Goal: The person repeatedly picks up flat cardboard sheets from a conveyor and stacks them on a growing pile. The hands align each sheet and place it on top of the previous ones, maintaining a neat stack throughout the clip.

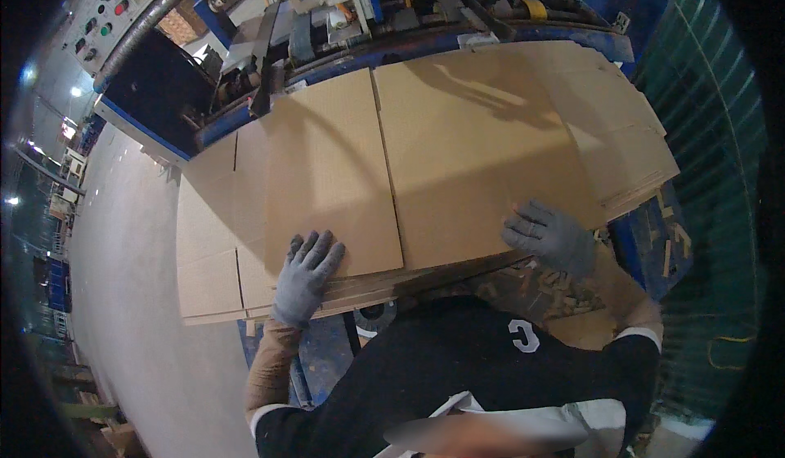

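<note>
A stack of flat brown cardboard sheets (pixel 482 163) lies in front of me, each sheet with dark slots cut into it. My left hand (pixel 307 280), in a grey glove, rests at the near left part of the top sheet with its fingers stretched out over the board. On the near right edge, my right hand (pixel 549 237), gloved in grey too, lies with its fingers extended and pointing left. Its thumb is hard to make out. Neither hand is closed around a sheet. Lower sheets stick out to the left and right under the top one.
Beyond the stack stands a blue machine (pixel 564 37) with rollers and metal guides. A control panel (pixel 114 12) with coloured buttons is at the far left. Cardboard scraps (pixel 556 290) lie below the near edge. Green corrugated sheeting (pixel 711 147) rises on the right; grey floor (pixel 123 253) stretches along the left.
</note>
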Tool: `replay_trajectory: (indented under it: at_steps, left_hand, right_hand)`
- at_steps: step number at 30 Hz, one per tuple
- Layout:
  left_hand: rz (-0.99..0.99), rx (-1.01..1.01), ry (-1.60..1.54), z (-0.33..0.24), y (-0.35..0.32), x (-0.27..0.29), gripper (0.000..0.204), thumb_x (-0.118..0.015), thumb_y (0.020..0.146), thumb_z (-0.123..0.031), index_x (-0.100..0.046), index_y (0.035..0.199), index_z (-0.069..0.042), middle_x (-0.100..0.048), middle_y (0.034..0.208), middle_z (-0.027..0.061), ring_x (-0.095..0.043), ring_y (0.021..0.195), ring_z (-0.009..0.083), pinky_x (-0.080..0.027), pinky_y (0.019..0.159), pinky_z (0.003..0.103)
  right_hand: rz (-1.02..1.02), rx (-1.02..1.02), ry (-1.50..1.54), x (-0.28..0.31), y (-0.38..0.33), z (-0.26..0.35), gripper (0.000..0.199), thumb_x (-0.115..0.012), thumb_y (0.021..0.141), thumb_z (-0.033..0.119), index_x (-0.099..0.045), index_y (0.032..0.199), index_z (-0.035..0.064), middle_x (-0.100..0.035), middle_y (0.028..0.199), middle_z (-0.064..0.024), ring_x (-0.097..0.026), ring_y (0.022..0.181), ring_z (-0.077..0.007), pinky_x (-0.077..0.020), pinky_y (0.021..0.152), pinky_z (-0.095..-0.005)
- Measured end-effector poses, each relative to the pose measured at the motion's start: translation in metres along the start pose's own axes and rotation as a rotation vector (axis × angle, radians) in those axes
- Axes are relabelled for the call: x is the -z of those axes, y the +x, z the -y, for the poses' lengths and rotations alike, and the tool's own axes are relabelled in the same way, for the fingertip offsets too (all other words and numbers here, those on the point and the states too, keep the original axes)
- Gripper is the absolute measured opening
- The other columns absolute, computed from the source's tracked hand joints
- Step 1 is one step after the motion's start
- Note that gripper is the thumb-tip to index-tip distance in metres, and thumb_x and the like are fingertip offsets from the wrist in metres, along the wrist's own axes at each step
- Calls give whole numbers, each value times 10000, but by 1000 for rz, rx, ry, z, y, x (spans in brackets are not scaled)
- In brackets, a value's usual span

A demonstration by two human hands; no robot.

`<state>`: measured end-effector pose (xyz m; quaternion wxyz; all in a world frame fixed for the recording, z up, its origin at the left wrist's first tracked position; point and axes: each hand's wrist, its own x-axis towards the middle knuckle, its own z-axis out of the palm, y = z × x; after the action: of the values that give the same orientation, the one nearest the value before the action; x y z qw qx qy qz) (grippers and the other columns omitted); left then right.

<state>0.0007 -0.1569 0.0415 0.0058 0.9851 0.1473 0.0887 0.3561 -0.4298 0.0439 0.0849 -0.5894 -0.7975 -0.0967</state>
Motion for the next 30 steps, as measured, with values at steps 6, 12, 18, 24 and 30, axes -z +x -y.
replay_trajectory:
  at_steps: [6, 12, 18, 24, 30]
  left_hand:
    - [-3, -38, 8, 17, 2, -5, 490, -531, 801, -153, -514, 1288, -102, -507, 1334, 163, -470, 1240, 364, -294, 1078, 541]
    - [-282, -14, 23, 67, 27, -15, 535, -579, 798, -148, -484, 1322, -100, -494, 1345, 165, -472, 1237, 362, -296, 1078, 545]
    - [-490, 33, 98, 138, 129, -46, 469, -525, 871, -115, -470, 1336, -97, -498, 1321, 176, -466, 1226, 363, -313, 1074, 517]
    - [-429, 480, 266, 154, 213, -45, 528, -526, 881, -229, -403, 1361, -47, -478, 1287, 198, -440, 1204, 356, -351, 1029, 478]
    - [-795, 559, -202, 125, 91, -12, 596, -693, 829, -280, -457, 1298, 2, -558, 1235, 207, -538, 1106, 322, -420, 950, 404]
  right_hand:
    - [61, 41, -1, -13, 8, -38, 487, -595, 814, 433, -588, 1183, 115, -582, 1240, -101, -539, 1141, -316, -425, 987, -476]
    - [-10, -208, -83, -19, 29, -102, 669, -595, 756, 616, -607, 1162, 85, -580, 1236, -132, -523, 1155, -327, -402, 984, -475]
    - [35, -319, -28, -45, 81, -170, 678, -544, 805, 615, -560, 1227, 85, -532, 1289, -129, -509, 1169, -330, -398, 986, -438]
    - [-85, -599, -356, -101, 156, -202, 305, -562, 826, 221, -557, 1104, 96, -574, 1128, -124, -573, 1081, -304, -492, 856, -433]
    - [-840, -812, 579, -59, 47, -150, 406, -636, 846, 332, -565, 1161, 86, -566, 1179, -176, -571, 1065, -354, -492, 861, -425]
